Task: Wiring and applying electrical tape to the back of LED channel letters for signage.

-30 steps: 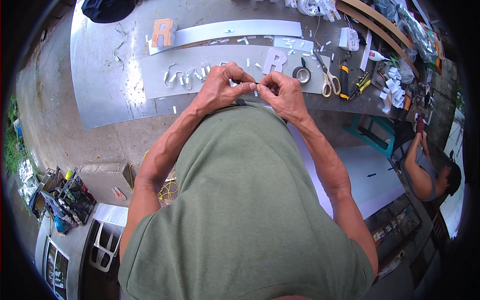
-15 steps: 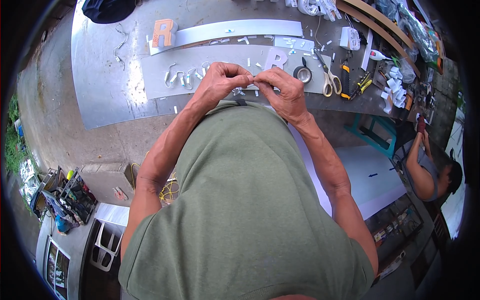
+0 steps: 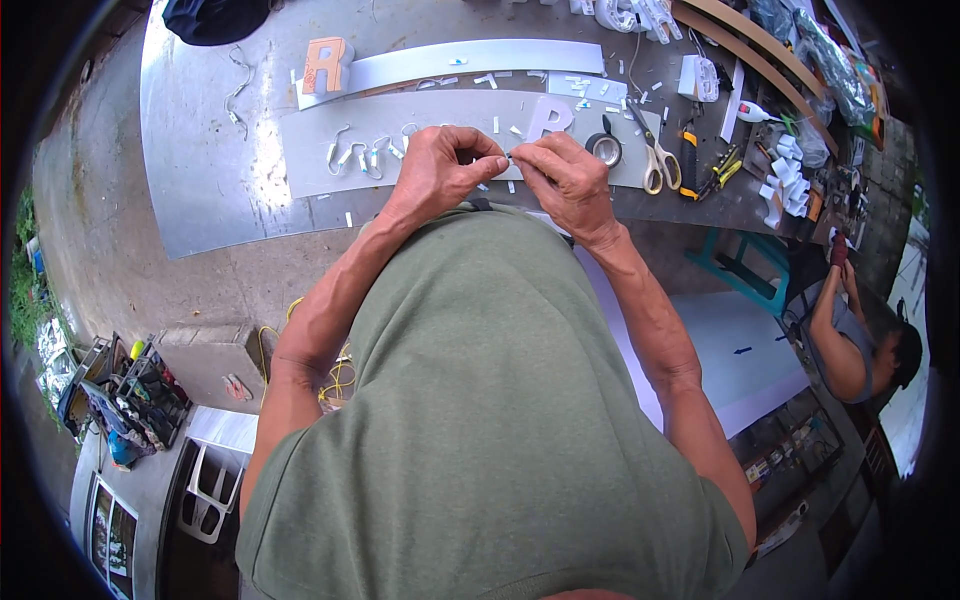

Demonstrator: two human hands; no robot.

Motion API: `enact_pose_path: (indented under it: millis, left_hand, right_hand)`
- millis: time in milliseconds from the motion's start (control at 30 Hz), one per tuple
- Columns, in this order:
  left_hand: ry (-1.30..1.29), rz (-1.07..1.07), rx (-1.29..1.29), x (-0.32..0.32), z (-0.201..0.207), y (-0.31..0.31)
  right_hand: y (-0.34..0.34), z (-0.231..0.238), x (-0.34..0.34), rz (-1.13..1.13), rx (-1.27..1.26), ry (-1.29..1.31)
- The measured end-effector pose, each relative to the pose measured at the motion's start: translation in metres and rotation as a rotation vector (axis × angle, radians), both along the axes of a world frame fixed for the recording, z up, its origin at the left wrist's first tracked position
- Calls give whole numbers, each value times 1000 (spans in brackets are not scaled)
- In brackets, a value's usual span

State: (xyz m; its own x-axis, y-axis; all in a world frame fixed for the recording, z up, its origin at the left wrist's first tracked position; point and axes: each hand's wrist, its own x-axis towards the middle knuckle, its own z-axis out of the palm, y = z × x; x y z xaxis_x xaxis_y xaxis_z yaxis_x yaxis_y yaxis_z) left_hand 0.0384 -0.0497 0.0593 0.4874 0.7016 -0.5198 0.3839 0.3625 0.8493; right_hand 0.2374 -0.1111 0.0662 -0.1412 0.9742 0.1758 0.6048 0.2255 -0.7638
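Note:
My left hand (image 3: 440,172) and my right hand (image 3: 570,182) meet over the near edge of the metal table. Both are closed in a fingertip pinch, with a tiny thin dark wire-like piece (image 3: 509,156) between them; its exact kind is too small to make out. A string of small light modules on white wire (image 3: 365,158) lies on the grey sheet (image 3: 310,135), partly behind my left hand. Past my right hand lies a pale lilac letter-shaped piece (image 3: 548,118). Beside that hand rests a roll of black tape (image 3: 604,149).
Scissors (image 3: 655,165), a yellow-and-black cutter (image 3: 690,160) and curled white strips (image 3: 788,180) lie to the right. An orange-faced block letter (image 3: 325,66) stands at the far left by a long white strip (image 3: 480,60). Another person (image 3: 865,340) sits at the right near a teal stool (image 3: 745,265).
My fingertips have drawn slightly apart, showing more of the thin dark piece between them. Both hands stay pinched in nearly the same place.

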Motion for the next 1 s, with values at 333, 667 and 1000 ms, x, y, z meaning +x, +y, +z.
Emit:
enact_pose_path:
  millis: [333, 667, 1000]
  left_hand:
    - [-32, -87, 559, 2, -12, -4]
    - [-46, -182, 673, 6, -19, 0]
    - [-81, -121, -35, 0, -12, 8]
  right_hand:
    - [-2, -8, 0, 88, -181, -94]
    - [-7, -8, 1, 46, -150, -150]
    - [2, -2, 17, 136, -296, 113]
